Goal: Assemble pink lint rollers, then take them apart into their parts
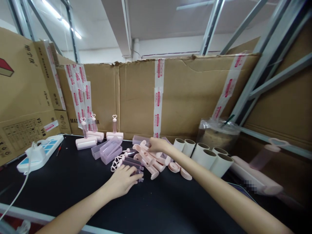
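My left hand (123, 181) is curled over the near side of a bundle of clear tubes with pale pink heart-shaped handles (118, 162). The end of one tube shows beside its thumb. My right hand (157, 145) reaches across to the back of a heap of pale pink plastic holders (145, 156). Its fingers are bent down and closed on a pink piece, partly hidden by the hand. Right of the heap lie pink round discs (174, 167). Behind it a translucent lilac box (140, 139) is partly covered.
Lilac boxes (110, 149) and pink rollers with upright heart-handled tubes (86, 142) stand at left. White cardboard cores (200, 154) and a plastic-wrapped bundle (216, 135) are at right, near a larger pink roller (255, 175). A power strip (50, 149) lies far left; cardboard walls (136, 97) surround the table.
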Tool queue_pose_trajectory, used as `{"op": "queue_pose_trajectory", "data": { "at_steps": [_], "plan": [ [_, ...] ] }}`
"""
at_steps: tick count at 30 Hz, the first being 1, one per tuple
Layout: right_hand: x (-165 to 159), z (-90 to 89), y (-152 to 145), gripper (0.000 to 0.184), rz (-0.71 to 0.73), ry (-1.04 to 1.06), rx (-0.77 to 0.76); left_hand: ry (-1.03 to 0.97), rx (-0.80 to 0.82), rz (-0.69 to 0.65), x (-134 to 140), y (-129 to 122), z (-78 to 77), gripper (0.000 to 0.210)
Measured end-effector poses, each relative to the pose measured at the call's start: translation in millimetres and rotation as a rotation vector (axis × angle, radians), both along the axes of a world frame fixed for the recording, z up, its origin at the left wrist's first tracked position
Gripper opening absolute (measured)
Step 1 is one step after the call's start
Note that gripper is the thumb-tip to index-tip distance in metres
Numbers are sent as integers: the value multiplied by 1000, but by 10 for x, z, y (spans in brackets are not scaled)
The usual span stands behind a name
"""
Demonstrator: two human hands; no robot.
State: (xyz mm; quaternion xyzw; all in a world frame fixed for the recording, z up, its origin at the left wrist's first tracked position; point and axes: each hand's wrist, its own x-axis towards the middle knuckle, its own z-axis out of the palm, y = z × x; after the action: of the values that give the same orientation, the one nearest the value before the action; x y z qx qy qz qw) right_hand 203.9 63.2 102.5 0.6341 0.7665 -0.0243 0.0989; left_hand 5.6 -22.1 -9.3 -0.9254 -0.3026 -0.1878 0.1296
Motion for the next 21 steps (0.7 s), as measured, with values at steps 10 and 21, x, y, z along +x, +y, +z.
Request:
{"op": "queue_pose_trajectory", "data": {
  "at_steps": [10, 21],
  "plan": [
    [114, 59, -371, 30, 71, 294, 326, -58, -83, 14, 3, -32, 24, 39],
    [833, -366, -1213, 23, 513, 529, 618, -225, 39, 2, -21, -61, 171, 54]
  ]
}}
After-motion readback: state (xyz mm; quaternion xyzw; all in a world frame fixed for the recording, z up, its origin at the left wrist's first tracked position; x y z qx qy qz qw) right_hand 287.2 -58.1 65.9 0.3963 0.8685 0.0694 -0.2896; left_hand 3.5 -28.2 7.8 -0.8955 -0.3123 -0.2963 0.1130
